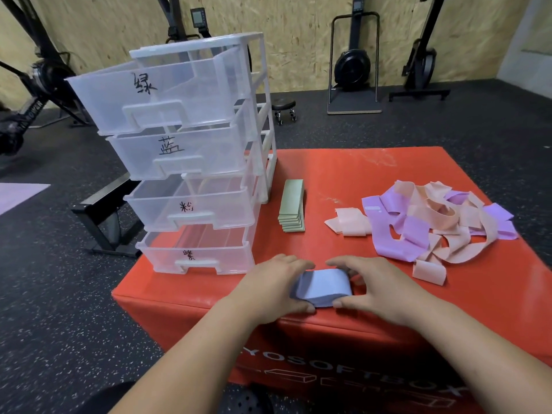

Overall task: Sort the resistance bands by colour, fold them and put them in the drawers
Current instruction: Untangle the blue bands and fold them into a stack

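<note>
Both forearms reach in from the near edge. The left grip (pixel 268 285) and right grip (pixel 385 289) each hold one end of a folded blue band (pixel 324 286), thumbs on its near edge and fingers curled over its far side. The band lies on the red worktop (pixel 343 174), close to the near edge and about midway across.

Just left of the hands and a little farther is the bottom drawer (pixel 194 255) of a clear plastic drawer unit (pixel 265 121). The unit stands on the left side of the worktop. To the right of the right grip a loose pink piece (pixel 428 271) lies apart from the hands.

Farther on, a green stack (pixel 292 206) of folded bands lies just right of the unit, stepped toward the near side. To its right a loosely folded pink band (pixel 348 222) touches a tangled pile (pixel 442 222) of pink and purple bands on the right side of the worktop.

Above the bottom drawer sit the third drawer (pixel 191 204), second drawer (pixel 179 153) and top drawer (pixel 155 94). All four are pulled out toward the near left and carry a handwritten character.

Beyond the worktop are a dark speckled floor (pixel 448 130), a small stool (pixel 283 107) and exercise machines (pixel 354 67) against a chipboard wall.
</note>
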`<move>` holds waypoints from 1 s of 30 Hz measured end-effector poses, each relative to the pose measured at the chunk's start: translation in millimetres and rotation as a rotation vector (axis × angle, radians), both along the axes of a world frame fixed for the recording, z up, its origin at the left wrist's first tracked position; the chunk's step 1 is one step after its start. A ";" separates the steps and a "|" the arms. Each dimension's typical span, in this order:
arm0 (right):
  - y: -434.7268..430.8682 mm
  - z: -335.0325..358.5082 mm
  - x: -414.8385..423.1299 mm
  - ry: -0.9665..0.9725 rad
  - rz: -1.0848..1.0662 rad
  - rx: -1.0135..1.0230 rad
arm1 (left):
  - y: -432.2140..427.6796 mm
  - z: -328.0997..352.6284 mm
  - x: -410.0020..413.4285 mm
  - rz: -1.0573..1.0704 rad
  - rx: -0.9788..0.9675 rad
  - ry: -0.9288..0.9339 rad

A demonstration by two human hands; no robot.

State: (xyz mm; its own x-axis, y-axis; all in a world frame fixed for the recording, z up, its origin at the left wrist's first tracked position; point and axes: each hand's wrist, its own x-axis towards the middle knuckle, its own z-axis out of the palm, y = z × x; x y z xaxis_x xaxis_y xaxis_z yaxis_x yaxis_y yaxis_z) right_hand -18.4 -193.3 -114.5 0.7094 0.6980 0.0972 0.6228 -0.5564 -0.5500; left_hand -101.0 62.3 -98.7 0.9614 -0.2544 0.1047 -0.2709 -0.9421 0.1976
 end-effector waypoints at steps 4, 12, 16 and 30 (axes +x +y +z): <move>0.0 4.1 3.3 -0.080 0.037 -0.064 | -0.5 -5.7 3.8 -0.055 0.043 -0.024; 5.8 8.6 6.4 -0.113 0.046 -0.074 | 6.8 -6.5 4.1 -0.028 -0.050 0.017; 2.8 15.4 12.3 -0.062 0.037 -0.109 | 9.4 -6.0 3.9 -0.009 -0.048 0.013; 11.5 29.7 14.1 0.053 -0.029 -0.015 | 8.1 -6.5 2.3 0.019 -0.072 0.015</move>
